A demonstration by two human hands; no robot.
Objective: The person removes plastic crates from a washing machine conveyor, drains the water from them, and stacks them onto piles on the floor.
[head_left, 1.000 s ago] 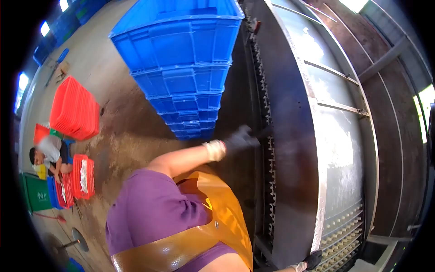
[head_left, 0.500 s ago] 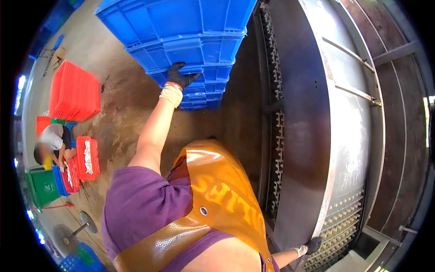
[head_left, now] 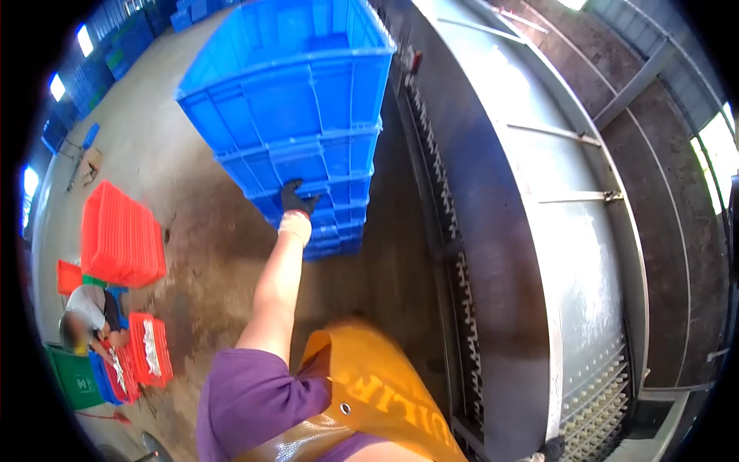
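Note:
In a black glove with a pale cuff, my left hand [head_left: 297,202] reaches forward to a tall stack of blue plastic crates. Its fingers hook at the rim of a blue crate [head_left: 265,206] partway down the stack, and the fingertips are partly hidden there. Above it sits the open top crate [head_left: 285,100], whose inside shows bare blue walls. My right hand [head_left: 551,450], also dark-gloved, is at the bottom edge of the view against the long metal machine [head_left: 500,192]. Most of it is cut off, so its fingers cannot be made out.
Left of me a person [head_left: 91,312] crouches beside red baskets [head_left: 151,350] holding white pieces. Behind them stands a tall stack of red baskets [head_left: 123,235]. A green bin [head_left: 75,377] is nearby. Rows of pegs [head_left: 596,404] line the machine's lower end.
The view has tilted up, so the top crate's inside now shows and everything sits lower in frame. My left hand stays at the crate stack; my right hand has slid mostly out of view.

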